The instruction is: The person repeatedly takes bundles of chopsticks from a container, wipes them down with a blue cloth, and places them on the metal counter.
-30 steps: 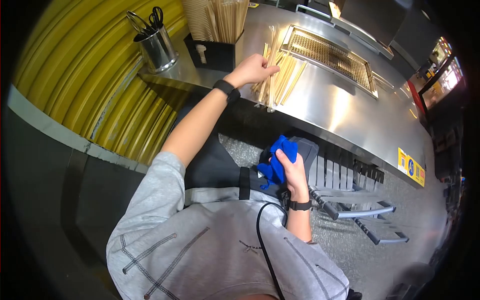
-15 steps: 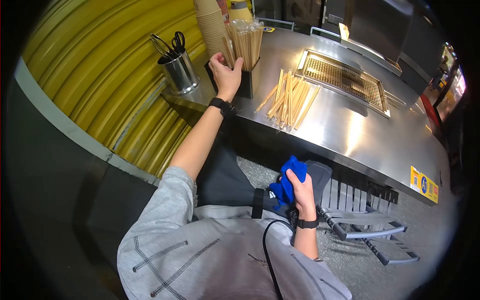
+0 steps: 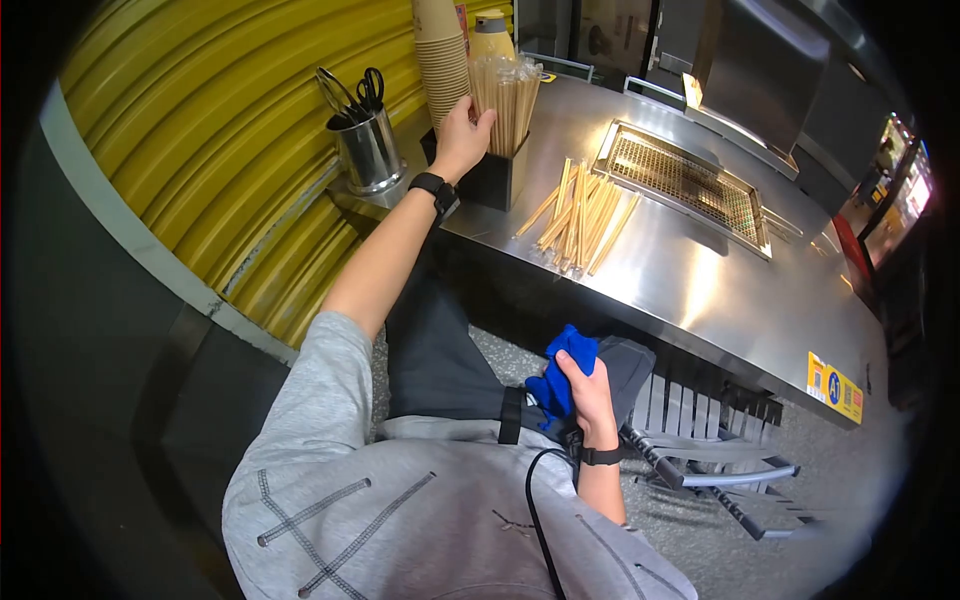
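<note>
My left hand (image 3: 464,142) reaches over the black holder (image 3: 488,182), its thumb and fingers apart beside the wrapped chopsticks (image 3: 508,100) standing in it. Its fingertips are partly hidden between these and the stack of paper cups (image 3: 443,75). A crumpled blue cloth (image 3: 568,375) is gripped in my right hand (image 3: 590,395), low over my lap. Loose wrapped chopsticks (image 3: 580,220) lie in an untidy pile on the steel table (image 3: 655,270), right of the holder.
A metal canister (image 3: 370,155) with scissors and tongs stands left of the holder. Behind the chopsticks is a yellow bottle (image 3: 491,38). A grill grate (image 3: 685,180) is set in the table. A slatted chair (image 3: 700,450) stands below the front edge, near a yellow label (image 3: 835,388).
The view has shifted slightly. My left hand's fingers have drawn closer together against the upright chopsticks, which lean less to the left. My right hand keeps the blue cloth.
</note>
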